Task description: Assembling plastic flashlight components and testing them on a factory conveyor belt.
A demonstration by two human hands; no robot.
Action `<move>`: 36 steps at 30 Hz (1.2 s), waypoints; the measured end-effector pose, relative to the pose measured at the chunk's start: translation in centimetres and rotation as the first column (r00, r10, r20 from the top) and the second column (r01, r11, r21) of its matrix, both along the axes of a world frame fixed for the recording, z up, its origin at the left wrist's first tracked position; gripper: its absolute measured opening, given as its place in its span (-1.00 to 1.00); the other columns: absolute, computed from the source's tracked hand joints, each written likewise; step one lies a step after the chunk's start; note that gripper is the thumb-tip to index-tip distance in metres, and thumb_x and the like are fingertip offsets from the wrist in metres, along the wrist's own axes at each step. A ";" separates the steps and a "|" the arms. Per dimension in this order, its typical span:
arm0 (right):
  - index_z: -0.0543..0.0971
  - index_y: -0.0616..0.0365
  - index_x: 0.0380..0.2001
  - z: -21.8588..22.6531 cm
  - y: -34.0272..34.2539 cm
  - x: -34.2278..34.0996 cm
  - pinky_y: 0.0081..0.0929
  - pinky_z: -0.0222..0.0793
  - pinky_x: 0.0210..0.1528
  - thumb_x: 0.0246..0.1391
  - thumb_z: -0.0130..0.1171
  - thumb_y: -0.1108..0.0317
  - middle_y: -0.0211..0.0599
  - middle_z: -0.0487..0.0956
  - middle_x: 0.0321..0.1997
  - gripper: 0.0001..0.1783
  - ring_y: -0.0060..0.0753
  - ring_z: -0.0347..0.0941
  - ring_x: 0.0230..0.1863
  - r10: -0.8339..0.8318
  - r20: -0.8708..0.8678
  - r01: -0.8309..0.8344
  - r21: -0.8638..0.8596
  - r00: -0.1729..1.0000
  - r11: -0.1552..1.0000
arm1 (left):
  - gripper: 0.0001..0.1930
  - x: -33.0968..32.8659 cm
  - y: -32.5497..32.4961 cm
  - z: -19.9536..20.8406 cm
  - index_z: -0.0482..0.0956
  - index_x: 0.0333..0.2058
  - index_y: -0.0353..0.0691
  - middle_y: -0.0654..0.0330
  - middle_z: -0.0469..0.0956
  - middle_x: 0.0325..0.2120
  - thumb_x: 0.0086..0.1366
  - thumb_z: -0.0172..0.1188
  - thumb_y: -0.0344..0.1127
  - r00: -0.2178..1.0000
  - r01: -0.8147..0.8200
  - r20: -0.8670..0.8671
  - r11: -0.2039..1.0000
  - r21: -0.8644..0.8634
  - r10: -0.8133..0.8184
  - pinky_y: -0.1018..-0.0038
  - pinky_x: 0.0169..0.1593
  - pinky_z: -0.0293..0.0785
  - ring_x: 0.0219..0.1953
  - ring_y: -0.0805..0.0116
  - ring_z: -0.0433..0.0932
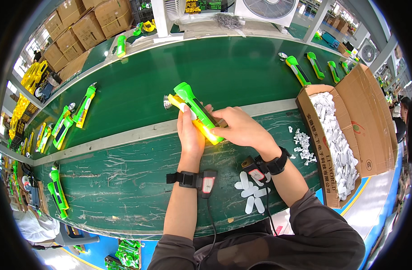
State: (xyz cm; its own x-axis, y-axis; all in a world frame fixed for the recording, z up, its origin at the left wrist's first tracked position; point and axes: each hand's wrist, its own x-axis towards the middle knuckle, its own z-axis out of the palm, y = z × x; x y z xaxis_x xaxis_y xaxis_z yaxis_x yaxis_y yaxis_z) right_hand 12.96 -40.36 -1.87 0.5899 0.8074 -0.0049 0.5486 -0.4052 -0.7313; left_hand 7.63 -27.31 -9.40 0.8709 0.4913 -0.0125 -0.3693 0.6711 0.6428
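In front of me, above the near edge of the conveyor, my hands hold a green-and-yellow flashlight body [198, 108] tilted, its silver reflector [167, 102] sticking out at the left. My left hand [191, 137] grips it from the left and below, fingers closed around the yellow side. A small white part [184, 108] shows by my left fingertips; its shape is partly hidden. My right hand [242, 128] closes on the lower right end, thumb and fingers against the casing. White oval pieces [249, 192] lie on the worn green bench between my forearms.
An open cardboard box [316, 139] of white plastic parts stands at the right, beside scattered small white pieces [303, 145]. Several flashlight bodies lie along the green conveyor [161, 67] at left and right. Another green body [57, 193] rests on the bench's left end. Cartons [89, 31] are stacked far left.
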 end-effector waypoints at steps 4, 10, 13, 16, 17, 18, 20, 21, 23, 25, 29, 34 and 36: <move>0.51 0.45 -0.27 -0.8 0.1 -0.3 -0.26 0.40 -0.23 -0.15 0.19 0.38 0.14 0.57 -0.33 -0.63 0.07 0.53 -0.28 0.007 0.118 -0.010 0.024 0.993 1.000 | -0.58 0.1 0.1 -0.4 0.22 0.11 -0.22 0.06 0.44 -0.13 0.42 -0.15 -0.07 1.000 -0.009 0.023 0.999 -0.032 0.009 0.18 -0.02 0.48 -0.07 0.07 0.50; 0.50 0.42 -0.33 -1.5 -0.1 0.3 -0.12 0.32 -0.23 -0.18 0.21 0.35 0.14 0.54 -0.35 -0.65 0.14 0.47 -0.25 0.003 0.054 -0.007 0.076 0.999 0.997 | -0.55 -0.1 -0.1 0.0 0.26 0.05 -0.31 0.03 0.44 -0.12 0.45 -0.28 -0.04 0.999 -0.031 -0.015 1.000 -0.001 0.031 0.18 0.04 0.44 -0.06 0.12 0.48; 0.38 0.45 -0.02 -1.4 0.1 0.2 -0.29 0.41 -0.19 -0.13 0.21 0.46 0.05 0.59 -0.29 -0.46 -0.05 0.57 -0.25 0.047 -0.012 -0.043 0.230 0.999 0.972 | -0.53 -0.2 -0.2 -0.1 0.27 0.04 -0.31 0.04 0.45 -0.12 0.45 -0.29 -0.01 0.998 -0.055 -0.010 0.998 0.044 0.055 0.21 0.01 0.46 -0.06 0.13 0.49; 0.25 0.29 0.16 0.0 0.1 -0.8 -0.32 0.42 -0.19 -0.12 0.22 0.49 -0.01 0.58 -0.23 -0.29 -0.16 0.57 -0.23 -0.016 -0.068 0.022 0.088 0.998 0.996 | -0.52 -0.2 0.2 -0.3 0.29 0.03 -0.31 0.05 0.46 -0.12 0.45 -0.31 0.00 0.999 -0.041 0.012 0.999 0.033 0.041 0.25 0.00 0.47 -0.05 0.14 0.49; 0.21 0.18 0.21 0.3 0.3 -1.2 -0.31 0.41 -0.20 -0.13 0.22 0.48 0.00 0.57 -0.24 -0.24 -0.16 0.55 -0.25 -0.012 -0.077 0.025 0.169 0.997 0.985 | -0.52 -0.2 0.3 -0.5 0.29 0.03 -0.32 0.05 0.46 -0.13 0.45 -0.32 0.00 0.999 -0.024 0.022 0.999 0.022 0.024 0.27 0.01 0.47 -0.05 0.15 0.48; 0.18 0.07 0.26 0.4 0.2 -1.2 -0.30 0.40 -0.21 -0.13 0.22 0.47 0.01 0.55 -0.25 -0.18 -0.16 0.54 -0.27 -0.012 -0.084 0.033 0.247 0.996 0.968 | -0.52 -0.2 0.1 -0.2 0.29 0.03 -0.32 0.05 0.46 -0.13 0.45 -0.32 0.00 1.000 -0.020 0.022 1.000 0.020 0.020 0.27 0.01 0.47 -0.05 0.15 0.48; 0.16 -0.02 0.28 -0.1 0.2 -1.1 -0.28 0.38 -0.21 -0.13 0.23 0.47 0.01 0.53 -0.27 -0.15 -0.13 0.51 -0.28 -0.023 -0.009 0.024 0.156 1.000 0.987 | -0.53 -0.4 -0.4 0.4 0.27 0.05 -0.31 0.03 0.45 -0.10 0.46 -0.35 -0.02 1.000 0.005 0.000 0.998 0.064 -0.005 0.26 0.04 0.45 -0.05 0.14 0.48; 0.15 -0.11 0.30 -0.2 0.4 -1.2 -0.26 0.35 -0.21 -0.14 0.23 0.46 0.01 0.51 -0.29 -0.12 -0.11 0.48 -0.30 -0.014 0.067 0.009 0.069 0.998 0.998 | -0.53 -0.4 -0.2 0.2 0.27 0.05 -0.31 0.03 0.45 -0.10 0.46 -0.35 -0.02 1.000 0.000 -0.002 0.998 0.065 0.000 0.26 0.04 0.45 -0.05 0.14 0.48; 0.13 -0.12 0.32 -0.3 0.8 -1.5 -0.23 0.33 -0.20 -0.14 0.23 0.46 0.01 0.49 -0.31 -0.10 -0.09 0.45 -0.32 0.008 0.099 -0.013 0.047 0.995 0.999 | -0.53 -0.3 0.3 -0.4 0.26 0.06 -0.30 0.03 0.43 -0.08 0.46 -0.36 -0.03 0.999 -0.032 0.024 0.997 0.069 0.030 0.26 0.05 0.44 -0.05 0.16 0.48; 0.11 -0.13 0.33 0.1 0.6 -1.6 -0.20 0.31 -0.20 -0.14 0.23 0.45 0.01 0.48 -0.33 -0.08 -0.07 0.41 -0.34 0.013 0.140 -0.016 0.025 0.990 1.000 | -0.55 -0.2 0.1 0.0 0.25 0.06 -0.30 0.04 0.43 -0.08 0.46 -0.32 -0.04 1.000 -0.009 0.029 0.999 0.039 0.008 0.27 0.05 0.44 -0.04 0.18 0.48; 0.10 -0.12 0.33 -0.6 0.2 -1.1 -0.19 0.30 -0.20 -0.13 0.24 0.42 0.01 0.48 -0.34 -0.08 -0.07 0.41 -0.35 0.037 0.234 -0.037 -0.002 0.971 0.999 | -0.59 -0.1 -0.8 1.0 0.24 0.05 -0.30 0.05 0.42 -0.08 0.43 -0.15 -0.07 0.996 0.036 -0.082 0.978 0.207 -0.020 0.30 0.03 0.44 -0.02 0.21 0.46; 0.22 0.05 0.27 0.4 -0.2 0.0 -0.31 0.37 -0.27 -0.07 0.25 0.34 0.00 0.51 -0.32 -0.21 -0.21 0.49 -0.33 0.088 0.058 -0.095 0.136 0.994 0.986 | -0.63 -0.2 -0.3 -0.2 0.32 -0.03 -0.26 0.16 0.47 -0.22 0.41 -0.09 -0.07 0.998 0.037 -0.052 0.977 0.211 -0.027 0.41 -0.09 0.48 -0.19 0.38 0.50; 0.33 0.19 0.16 0.9 -0.5 0.4 -0.31 0.42 -0.11 -0.07 0.25 0.20 0.15 0.52 -0.15 -0.30 -0.06 0.51 -0.13 -0.165 -0.152 0.181 0.097 0.975 0.979 | -0.64 -0.4 -0.4 0.0 0.32 -0.04 -0.25 0.17 0.47 -0.24 0.41 -0.09 -0.07 0.996 0.030 -0.085 0.968 0.248 -0.009 0.42 -0.10 0.49 -0.21 0.38 0.50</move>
